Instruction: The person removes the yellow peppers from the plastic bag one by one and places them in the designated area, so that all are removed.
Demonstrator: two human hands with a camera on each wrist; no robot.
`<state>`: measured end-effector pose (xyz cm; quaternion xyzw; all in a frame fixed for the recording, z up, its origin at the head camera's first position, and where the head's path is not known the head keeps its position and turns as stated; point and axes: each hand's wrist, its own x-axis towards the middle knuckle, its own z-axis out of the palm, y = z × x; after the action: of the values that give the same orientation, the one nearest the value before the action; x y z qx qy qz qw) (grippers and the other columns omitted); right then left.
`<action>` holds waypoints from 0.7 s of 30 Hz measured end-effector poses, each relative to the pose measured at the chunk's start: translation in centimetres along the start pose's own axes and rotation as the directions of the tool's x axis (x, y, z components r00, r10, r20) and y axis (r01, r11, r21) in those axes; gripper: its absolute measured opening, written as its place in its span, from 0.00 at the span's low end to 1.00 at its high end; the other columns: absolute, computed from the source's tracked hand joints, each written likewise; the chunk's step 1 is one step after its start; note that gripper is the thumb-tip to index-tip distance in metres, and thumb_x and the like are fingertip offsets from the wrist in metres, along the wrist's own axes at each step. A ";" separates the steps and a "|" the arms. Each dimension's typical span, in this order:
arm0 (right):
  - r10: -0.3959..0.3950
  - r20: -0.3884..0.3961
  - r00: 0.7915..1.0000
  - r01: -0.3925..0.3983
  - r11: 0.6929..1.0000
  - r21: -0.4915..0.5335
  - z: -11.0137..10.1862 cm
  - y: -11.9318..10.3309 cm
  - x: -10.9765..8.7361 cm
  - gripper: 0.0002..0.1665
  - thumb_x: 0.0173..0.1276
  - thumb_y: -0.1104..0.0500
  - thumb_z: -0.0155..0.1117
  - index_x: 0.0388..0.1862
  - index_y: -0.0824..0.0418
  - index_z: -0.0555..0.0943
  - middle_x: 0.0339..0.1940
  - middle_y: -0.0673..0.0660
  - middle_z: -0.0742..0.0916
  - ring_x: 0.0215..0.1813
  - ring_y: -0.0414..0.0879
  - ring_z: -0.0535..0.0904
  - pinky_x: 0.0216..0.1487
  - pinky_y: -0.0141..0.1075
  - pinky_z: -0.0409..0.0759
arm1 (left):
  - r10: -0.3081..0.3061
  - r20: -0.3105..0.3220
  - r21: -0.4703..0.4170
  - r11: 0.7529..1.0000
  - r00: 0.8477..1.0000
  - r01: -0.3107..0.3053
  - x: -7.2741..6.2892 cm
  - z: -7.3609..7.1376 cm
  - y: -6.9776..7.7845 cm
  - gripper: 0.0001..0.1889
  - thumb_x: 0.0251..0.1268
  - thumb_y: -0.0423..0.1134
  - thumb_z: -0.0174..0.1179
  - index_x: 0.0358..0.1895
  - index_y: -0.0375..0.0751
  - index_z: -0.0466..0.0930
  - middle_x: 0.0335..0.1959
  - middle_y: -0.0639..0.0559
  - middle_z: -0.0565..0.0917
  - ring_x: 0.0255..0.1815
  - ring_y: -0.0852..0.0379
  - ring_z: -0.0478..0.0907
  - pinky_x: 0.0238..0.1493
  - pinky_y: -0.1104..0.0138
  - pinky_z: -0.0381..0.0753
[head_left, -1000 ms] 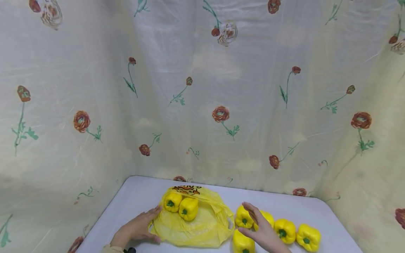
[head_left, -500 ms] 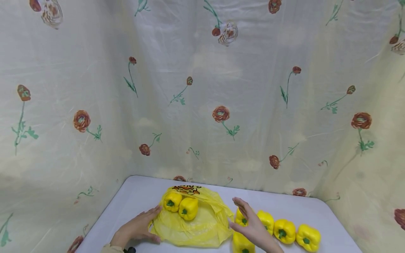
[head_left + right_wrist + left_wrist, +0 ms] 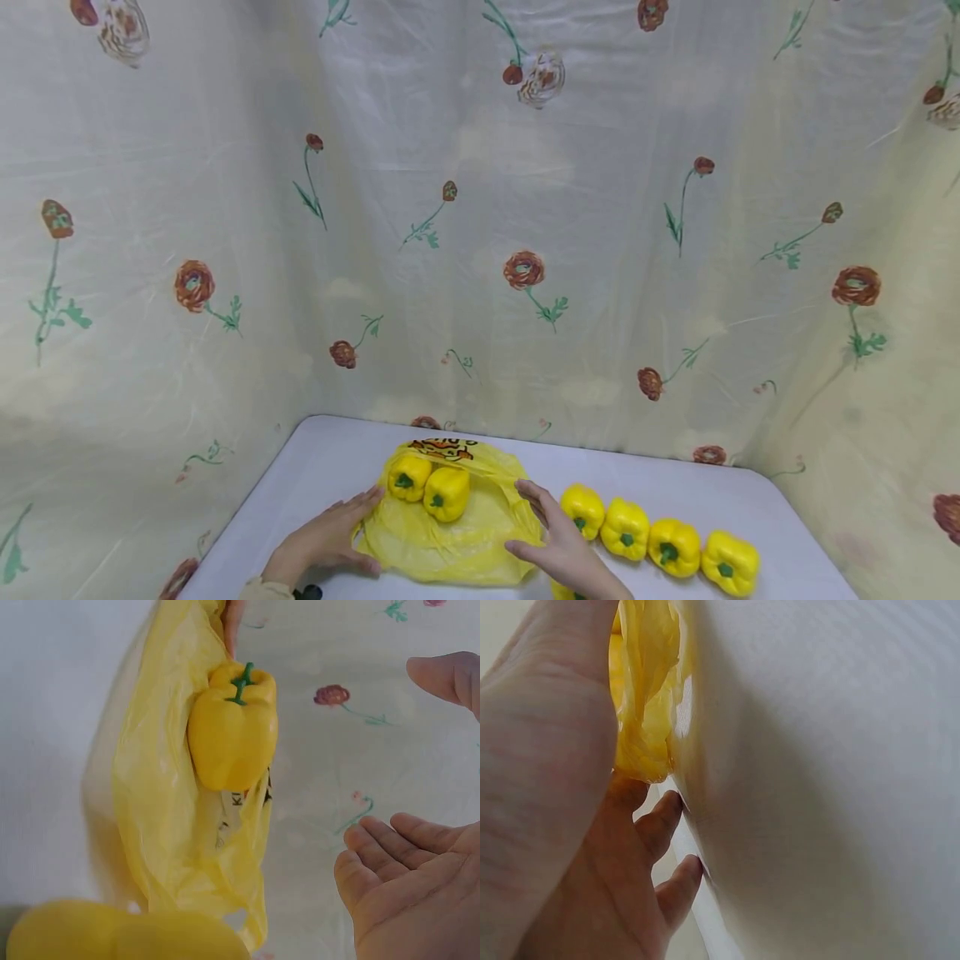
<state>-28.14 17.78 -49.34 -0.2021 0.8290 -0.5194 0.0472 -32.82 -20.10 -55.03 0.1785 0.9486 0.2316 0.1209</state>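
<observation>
A yellow plastic bag [image 3: 480, 550] lies on the white table with its mouth spread toward me. Two yellow bell peppers [image 3: 447, 493] sit in its mouth, green stems facing out; the right wrist view also shows these peppers [image 3: 234, 742]. At the bag's left edge rests my left hand [image 3: 326, 537], fingers extended; in the left wrist view its fingertips [image 3: 682, 889] touch the table beside the bag. My right hand [image 3: 566, 546] hovers at the bag's right edge, thumb and fingers spread around nothing. Whether it touches the plastic cannot be told.
Several yellow bell peppers [image 3: 626, 529] stand in a slanting row to the right of the bag. One more pepper [image 3: 564, 592] is mostly hidden below my right hand. A floral curtain [image 3: 480, 333] surrounds the table's [image 3: 337, 450] back and sides.
My right hand has moved left, from above the loose peppers to the bag's right edge, uncovering the row. The bag's right side is pushed in slightly. My left hand stays put.
</observation>
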 end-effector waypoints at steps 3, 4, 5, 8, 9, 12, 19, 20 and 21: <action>-0.014 0.011 1.000 0.014 1.000 0.002 0.7 0.0 0.4 0.48 0.63 0.48 0.68 0.75 0.61 0.56 0.75 0.62 0.65 0.76 0.59 0.59 0.75 0.55 0.57 | 0.001 0.000 0.006 1.000 1.000 -0.001 0.1 0.0 -0.1 0.63 0.35 0.70 0.69 0.76 0.43 0.51 0.78 0.43 0.54 0.76 0.38 0.55 0.75 0.40 0.52; -0.016 0.014 1.000 0.016 1.000 0.003 0.9 0.0 0.5 0.48 0.63 0.47 0.68 0.75 0.62 0.56 0.75 0.62 0.65 0.76 0.59 0.59 0.75 0.54 0.57 | 0.001 0.001 0.006 1.000 1.000 -0.001 0.1 0.0 -0.1 0.63 0.36 0.70 0.69 0.76 0.43 0.52 0.78 0.43 0.55 0.76 0.38 0.55 0.75 0.40 0.53; -0.017 0.017 1.000 0.016 1.000 0.010 1.1 -0.1 0.7 0.49 0.63 0.48 0.69 0.74 0.63 0.56 0.75 0.62 0.65 0.76 0.59 0.59 0.76 0.54 0.57 | 0.000 0.001 0.008 1.000 1.000 0.000 0.1 0.0 -0.2 0.63 0.35 0.70 0.69 0.76 0.43 0.52 0.78 0.43 0.55 0.76 0.37 0.55 0.75 0.40 0.53; 0.001 0.024 1.000 -0.001 1.000 0.026 1.6 -0.2 1.1 0.50 0.62 0.47 0.69 0.75 0.63 0.56 0.75 0.62 0.65 0.76 0.60 0.58 0.76 0.54 0.57 | -0.009 0.004 0.008 1.000 1.000 0.009 0.2 0.0 -0.2 0.63 0.35 0.71 0.69 0.76 0.43 0.52 0.78 0.43 0.55 0.76 0.37 0.55 0.75 0.41 0.53; 0.006 0.024 1.000 -0.007 1.000 0.029 1.8 -0.2 1.3 0.51 0.61 0.46 0.70 0.75 0.63 0.56 0.75 0.62 0.65 0.76 0.60 0.58 0.76 0.54 0.57 | -0.012 0.006 0.010 1.000 1.000 0.012 0.2 0.0 -0.2 0.63 0.34 0.71 0.68 0.76 0.43 0.52 0.78 0.43 0.55 0.76 0.37 0.55 0.75 0.41 0.53; 0.021 0.027 0.999 -0.022 0.999 0.039 2.4 -0.3 1.8 0.52 0.60 0.44 0.70 0.75 0.62 0.56 0.75 0.63 0.65 0.76 0.61 0.58 0.76 0.55 0.58 | -0.015 0.008 0.011 1.000 1.000 0.015 0.2 -0.1 -0.2 0.63 0.34 0.71 0.68 0.76 0.43 0.52 0.77 0.43 0.55 0.76 0.37 0.55 0.75 0.41 0.53; 0.011 0.003 1.000 -0.011 1.000 0.012 3.8 0.2 3.1 0.52 0.59 0.44 0.71 0.74 0.62 0.57 0.75 0.62 0.66 0.75 0.60 0.60 0.75 0.52 0.59 | 0.000 0.006 0.014 1.000 1.000 0.000 0.2 0.0 -0.2 0.63 0.36 0.71 0.68 0.76 0.43 0.52 0.77 0.43 0.55 0.76 0.37 0.55 0.75 0.41 0.53; 0.009 -0.003 1.000 -0.009 1.000 0.012 3.9 0.3 3.2 0.52 0.59 0.44 0.71 0.74 0.63 0.57 0.74 0.62 0.66 0.75 0.60 0.60 0.75 0.52 0.59 | -0.002 0.006 0.013 1.000 1.000 0.002 0.2 0.1 -0.2 0.63 0.36 0.71 0.68 0.76 0.43 0.52 0.78 0.43 0.55 0.76 0.37 0.55 0.75 0.41 0.53; 0.011 -0.008 1.000 -0.011 1.000 0.014 4.1 0.4 3.4 0.52 0.59 0.44 0.71 0.74 0.63 0.57 0.75 0.62 0.66 0.75 0.60 0.60 0.76 0.52 0.59 | -0.006 0.007 0.015 1.000 1.000 0.006 0.2 0.1 -0.2 0.63 0.36 0.71 0.68 0.76 0.43 0.52 0.78 0.43 0.55 0.76 0.37 0.55 0.75 0.41 0.53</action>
<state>-30.20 13.20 -51.08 -0.1950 0.8265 -0.5258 0.0483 -33.02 -20.20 -55.21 0.1773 0.9504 0.2236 0.1236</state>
